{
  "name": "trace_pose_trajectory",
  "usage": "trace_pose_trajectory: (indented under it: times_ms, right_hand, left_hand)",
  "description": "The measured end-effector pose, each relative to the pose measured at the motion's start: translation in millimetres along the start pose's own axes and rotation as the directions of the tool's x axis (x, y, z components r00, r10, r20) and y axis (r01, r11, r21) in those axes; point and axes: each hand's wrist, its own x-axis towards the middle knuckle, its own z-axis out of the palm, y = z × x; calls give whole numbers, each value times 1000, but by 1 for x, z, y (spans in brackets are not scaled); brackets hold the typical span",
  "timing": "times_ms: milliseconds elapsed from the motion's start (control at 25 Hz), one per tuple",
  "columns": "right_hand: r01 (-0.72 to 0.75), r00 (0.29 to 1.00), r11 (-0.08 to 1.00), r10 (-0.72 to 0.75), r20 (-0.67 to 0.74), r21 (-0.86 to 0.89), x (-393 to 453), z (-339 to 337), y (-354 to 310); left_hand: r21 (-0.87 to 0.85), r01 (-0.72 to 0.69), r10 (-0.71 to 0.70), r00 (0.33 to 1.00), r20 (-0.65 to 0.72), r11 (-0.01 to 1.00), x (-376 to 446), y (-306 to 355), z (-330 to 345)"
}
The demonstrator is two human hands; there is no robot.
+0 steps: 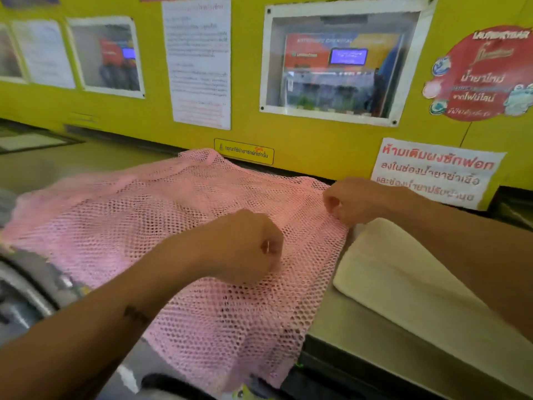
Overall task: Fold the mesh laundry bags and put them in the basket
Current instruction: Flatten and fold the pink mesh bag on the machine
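A pink mesh bag (184, 226) lies spread on the tabletop (340, 324), left hand (248, 243) pinching its middle and right hand (349, 200) its far right edge; light, limp and floppy, it is likely best gripped at edges or corners.

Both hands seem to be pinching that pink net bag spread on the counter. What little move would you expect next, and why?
Probably a fold: the right hand lifts the far right edge of the pink mesh bag and carries it leftward over the middle. The bag lies spread flat and unfolded, both fists closed on it, the left hand pinning the centre.
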Motion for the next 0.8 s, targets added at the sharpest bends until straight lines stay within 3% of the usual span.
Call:
trace_pose_trajectory:
  times_ms: [120, 240, 480, 680, 800]
  right_hand:
    - [29, 999, 998, -32, 32, 64, 1, 2, 10]
    - [77, 995, 997, -77, -55, -16, 4, 6, 13]
    - [-20, 971, 989, -16, -240, -149, 0, -12, 31]
    - [-110, 990, 972, 90, -105, -207, -4, -12, 37]
    - [-14, 998, 999, 16, 67, -31, -14, -21, 26]
  left_hand:
    - [-12, 92, -92, 996, -20, 996, -10, 14, 6]
    - [24, 113, -112, 993, -26, 993, -13, 29, 21]
    - [-143, 149, -182, 950, -253, 978, 2, 42, -1]
    - [-129, 149, -168, 974, -153, 980, 8, 63, 19]
    - [6, 220, -220, 975, 42, 975, -4, 67, 28]
